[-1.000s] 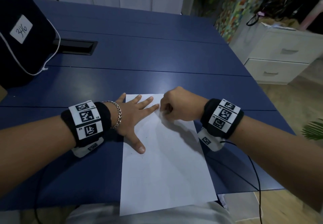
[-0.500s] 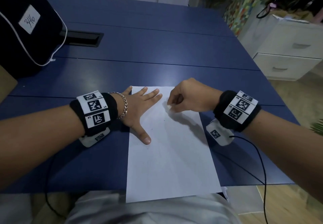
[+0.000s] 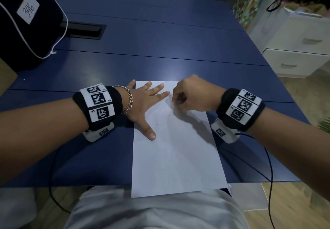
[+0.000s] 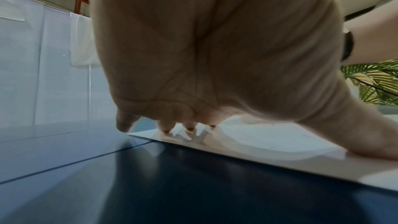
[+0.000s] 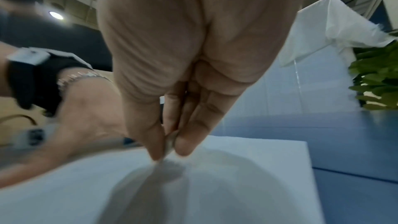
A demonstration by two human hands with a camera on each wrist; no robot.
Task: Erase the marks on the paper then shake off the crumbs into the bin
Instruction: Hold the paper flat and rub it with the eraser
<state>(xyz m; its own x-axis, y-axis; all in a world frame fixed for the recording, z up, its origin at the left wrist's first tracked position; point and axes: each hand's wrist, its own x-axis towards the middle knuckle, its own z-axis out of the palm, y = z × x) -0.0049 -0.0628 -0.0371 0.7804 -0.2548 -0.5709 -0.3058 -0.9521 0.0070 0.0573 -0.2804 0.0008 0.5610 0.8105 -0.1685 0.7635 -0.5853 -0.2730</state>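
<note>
A white sheet of paper (image 3: 176, 148) lies lengthwise on the blue table (image 3: 160, 50), its near end hanging over the table's front edge. My left hand (image 3: 146, 101) lies flat on the paper's far left part, fingers spread, thumb pointing toward me. My right hand (image 3: 192, 95) is curled near the paper's far edge. Its thumb and fingers pinch a small pale eraser (image 5: 170, 144), whose tip touches the paper (image 5: 215, 185). A few tiny dark specks lie on the sheet. No bin is in view.
A black bag (image 3: 23, 23) with a white label stands at the far left of the table beside a black cable slot (image 3: 84, 31). White drawers (image 3: 300, 50) stand to the right. Cables trail from both wristbands over the table's front edge.
The view has tilted down and closer. My right hand has shifted slightly over the paper's far end, while my left hand stays flat in place.
</note>
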